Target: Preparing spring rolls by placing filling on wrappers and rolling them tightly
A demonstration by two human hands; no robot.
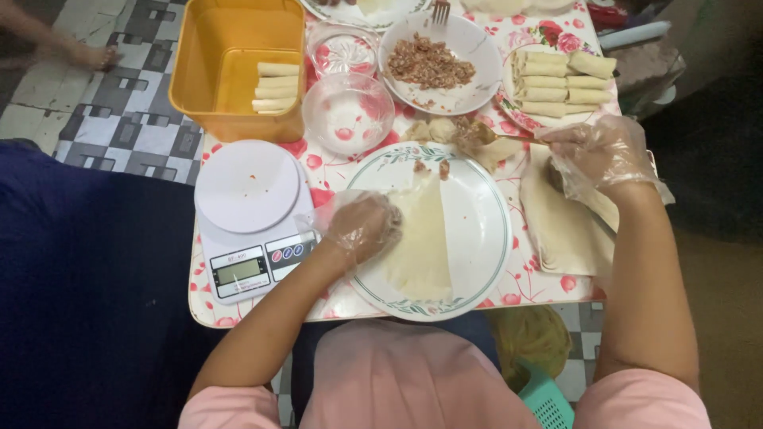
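From the head camera, the left hand [362,226], in a clear plastic glove, presses flat with loosely curled fingers on the left edge of a pale wrapper [420,238] spread on a round plate [485,230] near the person. The right hand [596,155], also gloved, is closed on the handle of a spoon [497,136] whose bowl carries a lump of filling just beyond the plate's far rim. A few crumbs of filling lie at the wrapper's far tip; the wrapper is still open and unrolled.

Judging from what lies about, the work is partway along: finished rolls [560,82] are stacked on a far right plate, and four more [276,87] sit in a yellow tub [208,79] at far left. A bowl [469,48] of minced filling [429,62] still holds plenty, and a stack of wrappers [560,230] waits at right. A white scale [246,218] stands left of the plate, two empty glass bowls [347,111] beyond it.
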